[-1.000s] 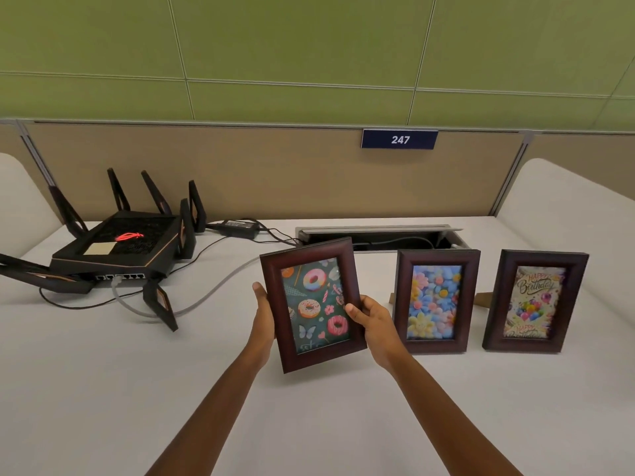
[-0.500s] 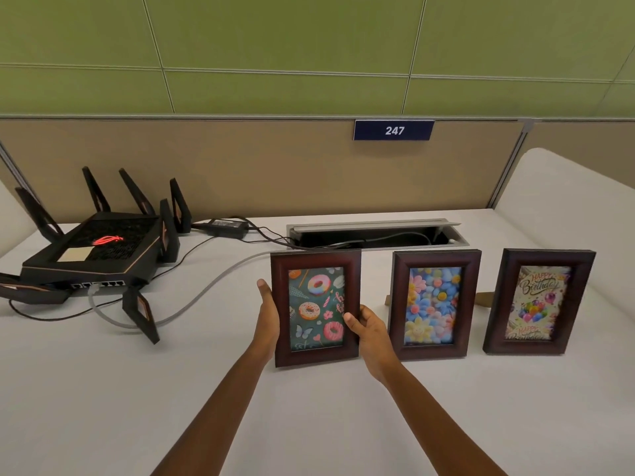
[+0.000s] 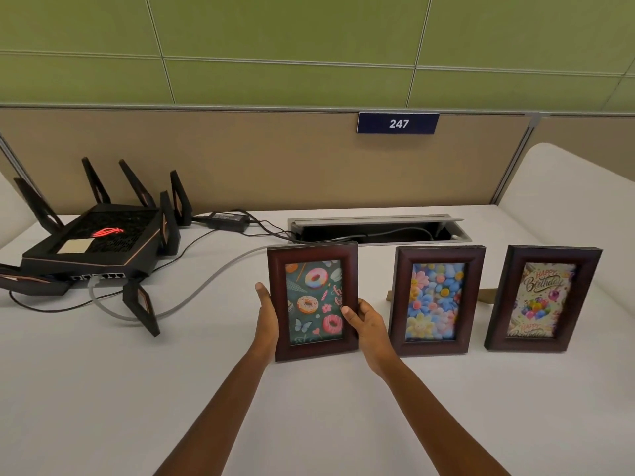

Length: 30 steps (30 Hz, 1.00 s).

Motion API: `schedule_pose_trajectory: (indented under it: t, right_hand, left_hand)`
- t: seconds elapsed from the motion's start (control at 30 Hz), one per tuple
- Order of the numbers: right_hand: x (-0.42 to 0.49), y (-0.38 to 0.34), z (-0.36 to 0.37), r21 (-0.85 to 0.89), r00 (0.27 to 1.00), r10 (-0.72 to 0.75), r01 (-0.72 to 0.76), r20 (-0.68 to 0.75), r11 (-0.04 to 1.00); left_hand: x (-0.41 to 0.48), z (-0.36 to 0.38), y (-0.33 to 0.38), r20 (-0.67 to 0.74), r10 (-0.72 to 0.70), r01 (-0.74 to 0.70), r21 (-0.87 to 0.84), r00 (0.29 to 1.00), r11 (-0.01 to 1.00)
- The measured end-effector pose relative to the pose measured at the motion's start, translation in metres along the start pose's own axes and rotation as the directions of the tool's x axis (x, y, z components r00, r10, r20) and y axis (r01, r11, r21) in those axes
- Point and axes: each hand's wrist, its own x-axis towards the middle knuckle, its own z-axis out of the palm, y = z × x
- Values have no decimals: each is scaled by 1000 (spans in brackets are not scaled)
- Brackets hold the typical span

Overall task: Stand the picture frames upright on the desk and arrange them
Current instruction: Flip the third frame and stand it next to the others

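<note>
Three dark wooden picture frames stand in a row on the white desk (image 3: 103, 389). The donut frame (image 3: 314, 300) is on the left, upright, its bottom edge on the desk. My left hand (image 3: 266, 314) grips its left side and my right hand (image 3: 366, 321) grips its right side, thumb on the front. The flower frame (image 3: 436, 300) stands in the middle on its back prop. The Happy Birthday frame (image 3: 543, 298) stands at the right, also propped.
A black router (image 3: 99, 242) with several antennas sits at the left, with cables and a grey cord (image 3: 213, 280) running toward the donut frame. A power brick (image 3: 228, 219) and an open cable tray (image 3: 378, 230) lie behind the frames. A partition with plate 247 (image 3: 398, 123) closes the back.
The donut frame was tilted and lifted; both hands have straightened it and set it upright on the desk, in line with the other two frames.
</note>
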Motion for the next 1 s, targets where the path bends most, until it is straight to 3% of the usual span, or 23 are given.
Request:
schedule_pose_trajectory:
  t: [0.13, 0.23, 0.37, 0.43, 0.53, 0.63, 0.73, 0.83, 0.93, 1.0]
  right_hand:
    - [-6, 5, 0, -116, 999, -25, 22, -26, 993]
    - [-17, 18, -4, -230, 997, -64, 55, -32, 972]
    - [-31, 23, -5, -246, 995, -91, 76, -50, 966]
    - [-38, 24, -7, -274, 991, -117, 96, -60, 957]
    - [-50, 29, -13, -346, 983, -160, 119, -92, 931]
    - [-61, 35, -21, -435, 972, -204, 135, -115, 890]
    - [-69, 38, -32, -515, 965, -243, 160, -97, 842]
    - [-75, 34, -51, -608, 953, -285, 165, -105, 777]
    - [-82, 24, -76, -727, 910, -405, 217, -91, 651]
    - [-88, 15, -93, -800, 886, -460, 238, -53, 551]
  left_hand:
    - [-7, -5, -14, 11, -38, 38, 29, 999, 999]
    - [-15, -9, -22, -8, 12, -11, 40, 1000, 999]
    - [-28, -12, -27, -106, 78, -74, 48, 991, 996]
    - [-36, -9, -28, -226, 190, -145, 202, 955, 969]
    - [-50, -4, -29, -306, 469, -286, 489, 829, 824]
    - [-62, 4, -30, -146, 633, -408, 651, 761, 641]
    - [-73, 16, -32, 45, 680, -512, 696, 731, 504]
    - [-81, 30, -36, 223, 721, -605, 727, 656, 325]
    - [-88, 49, -40, 355, 727, -643, 750, 587, 153]
    - [-94, 65, -42, 413, 723, -667, 740, 554, 89]
